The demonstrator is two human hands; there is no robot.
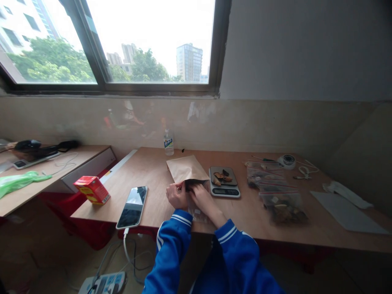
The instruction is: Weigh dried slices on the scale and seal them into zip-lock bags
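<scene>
A tan paper bag (186, 168) lies flat on the table with its dark-lined mouth facing me. My left hand (177, 197) is closed on the left edge of that mouth. The fingers of my right hand (200, 197) reach into the opening; their tips are hidden, so I cannot see what they hold, if anything. Under my wrists lies a clear plastic bag (197, 212) at the table edge. Right of the paper bag, a kitchen scale (226, 191) carries several brown dried pieces (223, 175).
Zip bags of dried pieces (283, 208) lie to the right, near a white dome camera (287, 161) and a white sheet (346, 212). Leftward are a plugged-in phone (132, 207) and a red box (92, 190). A bottle (168, 143) stands by the wall.
</scene>
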